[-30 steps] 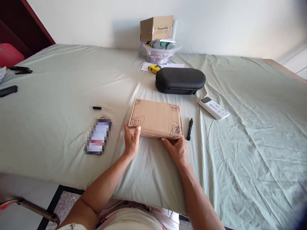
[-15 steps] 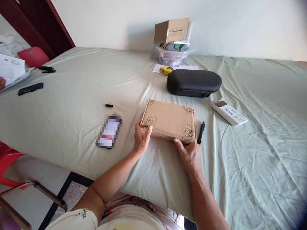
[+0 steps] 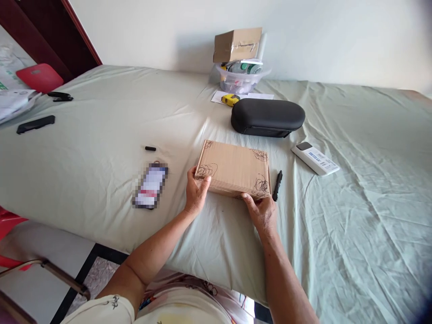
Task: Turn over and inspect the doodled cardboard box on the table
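Note:
A closed cardboard box [image 3: 232, 166] lies in front of me, with black scribbles at its four corners on top. My left hand [image 3: 197, 191] grips its near left corner, thumb on the front edge and fingers down the side. At the near right corner my right hand [image 3: 261, 209] holds the box, its thumb against the front face and its other fingers partly hidden. Just right of the box lies a black marker [image 3: 277, 185]. A small black pen cap [image 3: 150, 148] and a phone [image 3: 150, 185] with a blurred screen lie to the left.
Behind the box sits a black zip case [image 3: 268, 116], with a yellow tape measure [image 3: 231, 100] and a plastic basket [image 3: 241, 81] bearing another carton [image 3: 237, 45]. A white device [image 3: 315, 158] lies right. Black staplers [image 3: 36, 124] and papers [image 3: 15, 102] are far left.
The whole view has shifted slightly, so things sit a little further left. Both hands keep the same hold on the box. The other person's hand at far left has gone out of view.

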`<action>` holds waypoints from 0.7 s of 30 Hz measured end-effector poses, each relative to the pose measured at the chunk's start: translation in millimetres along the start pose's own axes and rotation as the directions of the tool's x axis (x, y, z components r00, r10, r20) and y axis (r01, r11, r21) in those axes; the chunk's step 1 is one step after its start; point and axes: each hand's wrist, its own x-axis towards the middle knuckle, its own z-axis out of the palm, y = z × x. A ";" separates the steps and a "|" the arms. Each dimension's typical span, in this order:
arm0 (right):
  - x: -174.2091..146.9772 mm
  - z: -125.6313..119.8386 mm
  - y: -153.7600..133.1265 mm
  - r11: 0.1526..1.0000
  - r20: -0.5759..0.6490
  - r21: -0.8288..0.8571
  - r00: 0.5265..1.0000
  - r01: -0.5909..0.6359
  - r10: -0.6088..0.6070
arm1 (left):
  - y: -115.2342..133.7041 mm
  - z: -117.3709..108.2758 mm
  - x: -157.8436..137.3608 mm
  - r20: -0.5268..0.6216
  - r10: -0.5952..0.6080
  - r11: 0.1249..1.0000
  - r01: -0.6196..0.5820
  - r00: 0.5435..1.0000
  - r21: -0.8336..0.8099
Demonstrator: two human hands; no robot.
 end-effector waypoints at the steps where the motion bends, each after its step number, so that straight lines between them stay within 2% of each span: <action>1: 0.2 -0.2 -0.7 1.000 0.006 0.005 1.000 -0.022 0.022 | -0.5 -0.2 -0.5 0.004 0.001 1.000 -0.001 1.000 0.002; 5: -0.8 -0.6 -2.7 0.997 -0.036 0.067 0.998 -0.043 0.045 | -2.4 -2.1 2.1 -0.005 0.021 1.000 -0.021 1.000 0.009; 9: -3.8 -1.1 -5.5 0.970 -0.115 0.193 0.986 0.145 -0.125 | -2.3 -5.1 10.6 -0.062 0.069 0.998 -0.070 0.996 -0.007; 12: -4.4 -3.0 -7.7 0.918 -0.189 0.256 0.947 0.304 -0.261 | -5.0 -6.0 13.5 -0.075 0.068 0.996 -0.072 0.995 -0.047; 15: -3.6 -5.4 -9.5 0.859 -0.300 0.314 0.901 0.404 -0.314 | -10.6 -4.5 9.7 -0.023 0.021 0.992 -0.024 0.999 -0.122; 19: -3.2 -9.1 -12.5 0.835 -0.497 0.343 0.837 0.430 -0.227 | -11.4 -1.1 -1.3 0.124 -0.066 0.981 0.086 0.990 -0.171; 21: -2.8 -11.4 -13.7 0.838 -0.557 0.347 0.812 0.421 -0.177 | -7.5 0.6 -6.7 0.212 -0.090 0.968 0.135 0.973 -0.210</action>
